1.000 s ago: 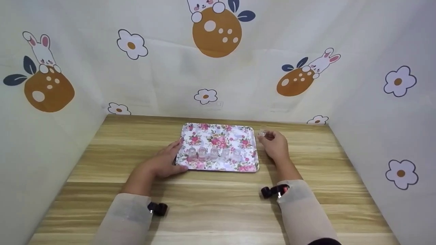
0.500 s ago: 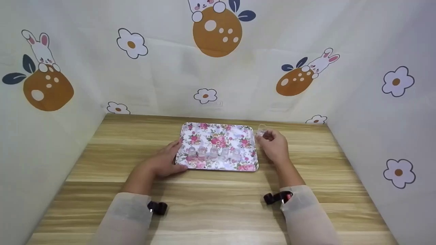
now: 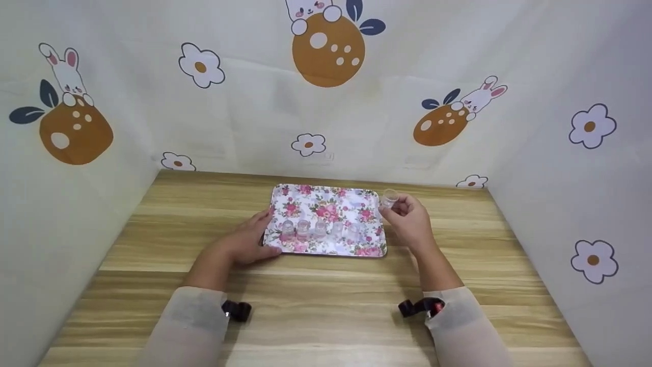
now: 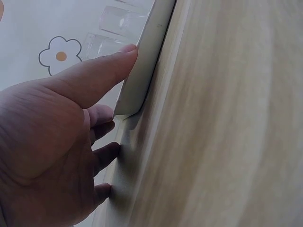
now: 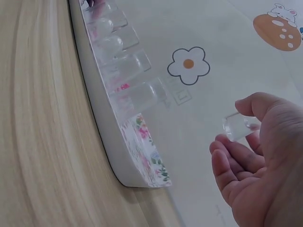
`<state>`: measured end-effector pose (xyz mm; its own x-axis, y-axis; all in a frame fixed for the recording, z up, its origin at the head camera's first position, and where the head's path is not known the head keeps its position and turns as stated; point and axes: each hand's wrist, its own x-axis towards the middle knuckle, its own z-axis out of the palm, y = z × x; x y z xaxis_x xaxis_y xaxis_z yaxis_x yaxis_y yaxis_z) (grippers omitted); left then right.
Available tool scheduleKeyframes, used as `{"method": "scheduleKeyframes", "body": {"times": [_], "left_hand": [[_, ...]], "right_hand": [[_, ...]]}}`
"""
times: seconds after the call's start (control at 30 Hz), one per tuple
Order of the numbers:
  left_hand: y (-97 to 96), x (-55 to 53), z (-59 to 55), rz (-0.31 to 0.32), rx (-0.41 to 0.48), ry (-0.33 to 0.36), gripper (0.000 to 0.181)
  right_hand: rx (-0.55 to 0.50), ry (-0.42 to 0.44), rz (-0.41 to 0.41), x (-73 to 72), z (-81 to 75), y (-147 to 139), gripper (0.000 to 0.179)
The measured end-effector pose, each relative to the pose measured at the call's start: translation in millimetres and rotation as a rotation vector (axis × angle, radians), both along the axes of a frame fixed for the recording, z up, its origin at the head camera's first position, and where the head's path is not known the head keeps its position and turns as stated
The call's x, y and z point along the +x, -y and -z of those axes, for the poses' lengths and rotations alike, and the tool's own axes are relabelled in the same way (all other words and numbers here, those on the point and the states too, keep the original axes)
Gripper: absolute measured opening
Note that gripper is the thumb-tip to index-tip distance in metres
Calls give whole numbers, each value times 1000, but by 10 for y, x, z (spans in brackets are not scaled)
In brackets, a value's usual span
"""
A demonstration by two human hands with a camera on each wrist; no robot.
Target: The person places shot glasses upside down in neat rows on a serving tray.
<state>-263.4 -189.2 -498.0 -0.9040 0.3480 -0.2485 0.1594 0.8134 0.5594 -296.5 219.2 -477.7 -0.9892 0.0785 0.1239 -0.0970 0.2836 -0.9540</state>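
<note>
A white tray (image 3: pixel 351 204) with a pink rose print lies on the wooden table, and several small clear cups (image 3: pixel 320 229) stand in a row along its near side. My left hand (image 3: pixel 247 244) holds the tray's near left corner. In the left wrist view its thumb (image 4: pixel 106 71) presses the near rim while the other fingers lie at the left end. Past the tray's right edge, my right hand (image 3: pixel 411 221) pinches another small clear cup (image 3: pixel 390 198) between thumb and fingers. The right wrist view shows this cup (image 5: pixel 235 126) raised, apart from the tray.
The wooden table (image 3: pixel 326 316) runs up to a pale fabric backdrop (image 3: pixel 244 112) printed with rabbits, oranges and flowers, which encloses the back and both sides. A dark wrist camera (image 3: pixel 237 311) sits on the left sleeve, another wrist camera (image 3: pixel 415 307) on the right.
My right hand has lifted its cup slightly and tilted, moving a little left toward the tray, so more of the cup shows. The left hand and tray have stayed put.
</note>
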Motion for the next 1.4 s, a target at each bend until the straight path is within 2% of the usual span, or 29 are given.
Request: {"method": "scheduleKeyframes", "body": {"times": [0.23, 0.47, 0.7, 0.93, 1.2, 1.4], "left_hand": [[7, -6, 12, 19, 5, -21, 107], [18, 11, 26, 11, 7, -14, 109], [10, 3, 22, 6, 19, -2, 109], [13, -2, 27, 6, 14, 0, 108], [1, 3, 18, 14, 13, -6, 107], [-6, -7, 11, 15, 5, -8, 107]], "right_hand": [[-106, -34, -40, 10, 9, 26, 29], [-109, -94, -19, 22, 15, 49, 32], [-73, -153, -47, 25, 49, 69, 33], [-47, -93, -101, 16, 68, 73, 41], [141, 52, -172, 2, 170, 62, 41], [225, 81, -247, -36, 237, 39, 41]]}}
